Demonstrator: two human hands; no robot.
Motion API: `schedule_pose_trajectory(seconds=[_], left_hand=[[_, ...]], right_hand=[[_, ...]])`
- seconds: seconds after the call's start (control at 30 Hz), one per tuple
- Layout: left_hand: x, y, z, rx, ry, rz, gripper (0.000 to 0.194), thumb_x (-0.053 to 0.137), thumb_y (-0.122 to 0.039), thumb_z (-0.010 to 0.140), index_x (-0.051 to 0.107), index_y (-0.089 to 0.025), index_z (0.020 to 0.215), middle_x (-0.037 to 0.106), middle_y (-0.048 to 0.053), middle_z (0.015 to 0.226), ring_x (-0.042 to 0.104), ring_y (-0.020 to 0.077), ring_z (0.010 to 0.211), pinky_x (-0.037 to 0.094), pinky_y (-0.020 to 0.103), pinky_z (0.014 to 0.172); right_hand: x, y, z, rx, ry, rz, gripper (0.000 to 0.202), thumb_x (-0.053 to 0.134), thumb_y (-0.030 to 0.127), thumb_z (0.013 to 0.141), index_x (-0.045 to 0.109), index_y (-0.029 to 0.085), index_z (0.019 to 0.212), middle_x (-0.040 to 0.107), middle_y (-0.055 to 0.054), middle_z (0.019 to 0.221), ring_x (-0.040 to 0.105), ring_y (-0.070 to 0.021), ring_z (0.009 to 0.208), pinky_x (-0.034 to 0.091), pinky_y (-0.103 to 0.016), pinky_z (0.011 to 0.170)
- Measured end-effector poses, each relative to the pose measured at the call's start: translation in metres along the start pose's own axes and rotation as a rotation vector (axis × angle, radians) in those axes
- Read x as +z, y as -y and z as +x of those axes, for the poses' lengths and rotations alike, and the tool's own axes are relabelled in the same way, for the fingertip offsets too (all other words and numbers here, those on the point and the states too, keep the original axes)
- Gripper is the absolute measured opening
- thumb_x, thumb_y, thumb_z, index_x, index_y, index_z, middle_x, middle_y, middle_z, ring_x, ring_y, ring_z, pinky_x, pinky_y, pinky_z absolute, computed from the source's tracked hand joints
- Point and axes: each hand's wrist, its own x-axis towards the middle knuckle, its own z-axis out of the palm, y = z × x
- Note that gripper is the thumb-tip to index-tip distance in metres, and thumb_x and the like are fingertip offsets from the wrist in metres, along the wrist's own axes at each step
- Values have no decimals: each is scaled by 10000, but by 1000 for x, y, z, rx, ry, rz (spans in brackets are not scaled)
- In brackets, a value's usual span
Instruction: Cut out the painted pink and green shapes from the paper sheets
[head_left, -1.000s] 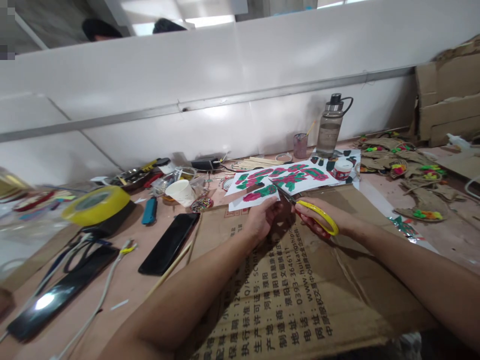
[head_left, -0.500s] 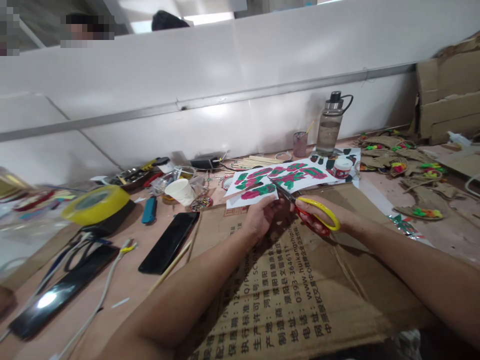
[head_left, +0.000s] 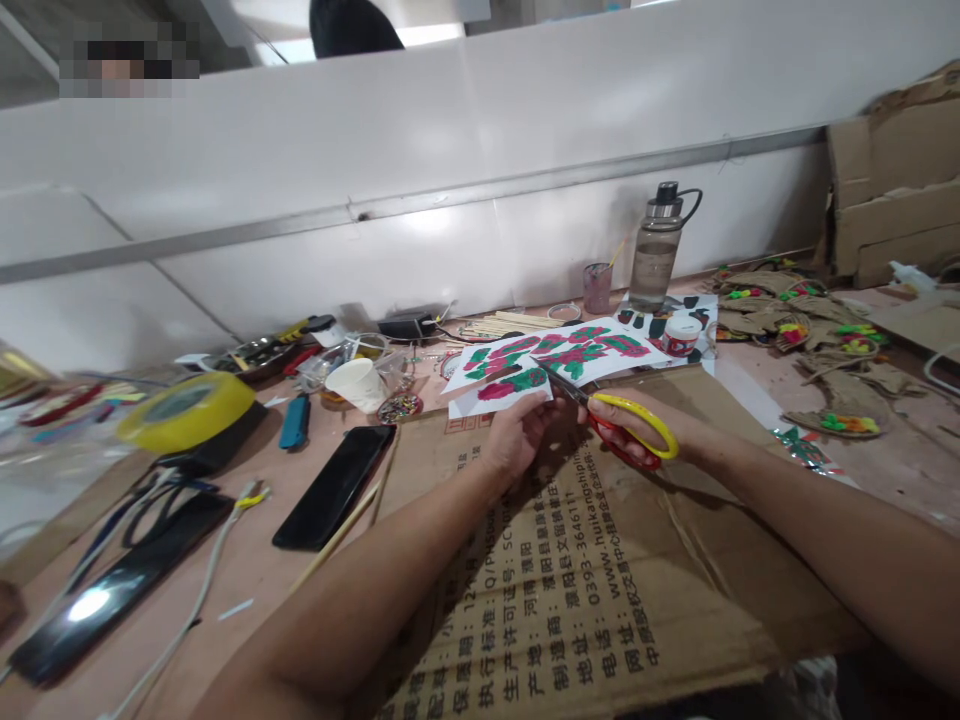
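Right now my left fingers (head_left: 519,432) are closed in a pinch on the near edge of a painted sheet (head_left: 574,352), white with red and green shapes, while my right fingers (head_left: 621,424) are wrapped around the handles of a pair of scissors (head_left: 582,396), one loop yellow and the other red. The blades reach over the sheet; I can't make out how far apart they stand. The sheet lies at the far edge of a printed piece of cardboard (head_left: 720,560), under my hands. Just past its right end sits a small jar (head_left: 682,335) with a white lid, contents hidden, and behind that a tall bottle (head_left: 654,258), upright and partly filled with liquid. Beside the bottle, a pinkish cup (head_left: 598,288) has a thin yellow stick leaning in it. Over to the left on the surface (head_left: 262,570), a white paper cup (head_left: 358,384) tilts, its inside out of my sight, next to a shallow dish (head_left: 399,408) of many-coloured beads. Compared with a second ago, the red loop shows more plainly below the yellow one, and a dark head (head_left: 352,28) beyond the white partition (head_left: 420,130) rises higher over its top; my grip on the sheet is unchanged.
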Motion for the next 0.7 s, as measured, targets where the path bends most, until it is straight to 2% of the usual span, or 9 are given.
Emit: schedule_pose_trajectory(seconds=[0.1,0.43,0.7], left_hand=[[-1,0,0,2,13,11,72,814,-191,730,782,-144,773,776,53,765,709,179,736,550,319,898],[-3,-2,0,4,16,6,89,819,-176,713,782,-134,783,777,54,783,703,170,742,545,309,881],[-3,2,1,4,7,-7,90,822,-177,732,780,-129,796,772,53,783,698,162,735,544,296,856]], right_hand=[[0,2,-1,18,-8,6,614,713,787,812,600,208,981,535,65,618,413,-62,379,354,-183,337],[1,12,-7,6,0,-49,703,643,892,795,577,216,973,490,76,551,373,-72,357,308,-206,332],[-1,6,-3,17,-9,-45,673,643,864,819,586,211,975,523,71,592,385,-62,350,324,-200,323]])
